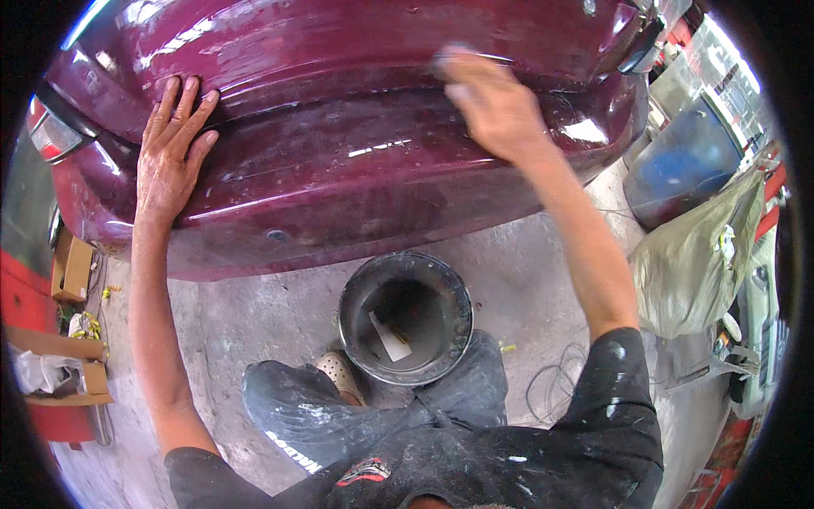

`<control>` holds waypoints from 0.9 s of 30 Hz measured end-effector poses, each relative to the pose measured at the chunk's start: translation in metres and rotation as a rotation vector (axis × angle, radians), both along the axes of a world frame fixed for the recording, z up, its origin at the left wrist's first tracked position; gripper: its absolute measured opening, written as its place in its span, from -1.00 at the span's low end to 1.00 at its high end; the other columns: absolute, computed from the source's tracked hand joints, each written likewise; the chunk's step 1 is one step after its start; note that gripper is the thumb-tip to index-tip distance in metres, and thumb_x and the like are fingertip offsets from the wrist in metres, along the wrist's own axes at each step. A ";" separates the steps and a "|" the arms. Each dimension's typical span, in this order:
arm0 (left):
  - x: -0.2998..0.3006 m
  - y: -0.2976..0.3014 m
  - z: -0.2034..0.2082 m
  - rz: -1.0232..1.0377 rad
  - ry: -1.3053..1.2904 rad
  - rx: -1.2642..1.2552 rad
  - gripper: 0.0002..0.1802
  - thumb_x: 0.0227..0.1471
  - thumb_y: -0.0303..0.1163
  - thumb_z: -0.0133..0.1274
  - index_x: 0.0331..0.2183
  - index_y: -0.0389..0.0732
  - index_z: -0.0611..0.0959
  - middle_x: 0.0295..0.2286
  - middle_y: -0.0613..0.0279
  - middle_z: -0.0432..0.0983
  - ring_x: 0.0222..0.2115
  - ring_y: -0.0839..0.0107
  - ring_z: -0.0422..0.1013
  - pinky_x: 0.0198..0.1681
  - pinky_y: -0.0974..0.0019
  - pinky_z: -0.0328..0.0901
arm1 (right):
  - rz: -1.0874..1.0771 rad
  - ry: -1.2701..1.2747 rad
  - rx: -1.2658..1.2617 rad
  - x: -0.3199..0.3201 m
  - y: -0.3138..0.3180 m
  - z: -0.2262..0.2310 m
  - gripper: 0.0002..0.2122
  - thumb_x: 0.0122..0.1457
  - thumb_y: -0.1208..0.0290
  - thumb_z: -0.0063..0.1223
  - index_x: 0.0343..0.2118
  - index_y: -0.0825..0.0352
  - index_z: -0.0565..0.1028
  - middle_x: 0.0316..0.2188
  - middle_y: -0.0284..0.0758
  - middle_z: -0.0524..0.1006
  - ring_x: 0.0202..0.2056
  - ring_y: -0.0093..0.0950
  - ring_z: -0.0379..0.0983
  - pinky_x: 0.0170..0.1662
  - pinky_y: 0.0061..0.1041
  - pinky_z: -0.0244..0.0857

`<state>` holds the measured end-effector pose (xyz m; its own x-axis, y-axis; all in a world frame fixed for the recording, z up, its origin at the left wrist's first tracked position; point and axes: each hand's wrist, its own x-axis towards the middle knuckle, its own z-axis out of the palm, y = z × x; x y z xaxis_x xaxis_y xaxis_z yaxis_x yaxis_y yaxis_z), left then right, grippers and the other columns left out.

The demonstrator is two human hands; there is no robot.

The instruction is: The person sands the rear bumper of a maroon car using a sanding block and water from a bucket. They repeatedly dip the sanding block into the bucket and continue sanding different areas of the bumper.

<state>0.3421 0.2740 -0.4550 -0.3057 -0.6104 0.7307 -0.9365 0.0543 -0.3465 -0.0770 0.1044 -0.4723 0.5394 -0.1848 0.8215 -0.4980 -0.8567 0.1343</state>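
Note:
Before me stretches the wet, glossy maroon rear end of a car [339, 165], its bumper jutting out below the trunk lid. At its left side my left hand [174, 144] lies flat with the fingers spread, holding nothing. My right hand [492, 102], smeared by motion, presses on the body at the crease between trunk lid and bumper, right of the middle. Its fingers are bent over a small dark grey piece [441, 63], too blurred to name. Between my knees stands a black bucket [346, 318] with dark liquid and a pale flat strip [390, 338] in it.
A blue bin [691, 161] and a greenish plastic bag [691, 276] stand at the right, near a loose cable [551, 386] on the concrete floor. Cardboard boxes [72, 267] sit at the left. A tail light [52, 136] marks the car's left corner.

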 end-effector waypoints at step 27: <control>-0.002 0.000 0.005 -0.061 0.060 0.059 -0.43 0.24 -0.35 0.08 0.27 0.04 0.47 0.35 0.26 0.19 0.40 0.14 0.00 0.41 -0.03 -0.05 | -0.499 -0.472 0.188 -0.051 -0.039 0.032 -0.66 0.34 0.33 -0.07 0.00 0.53 0.47 -0.02 0.17 0.48 0.00 0.18 0.45 0.06 0.04 0.38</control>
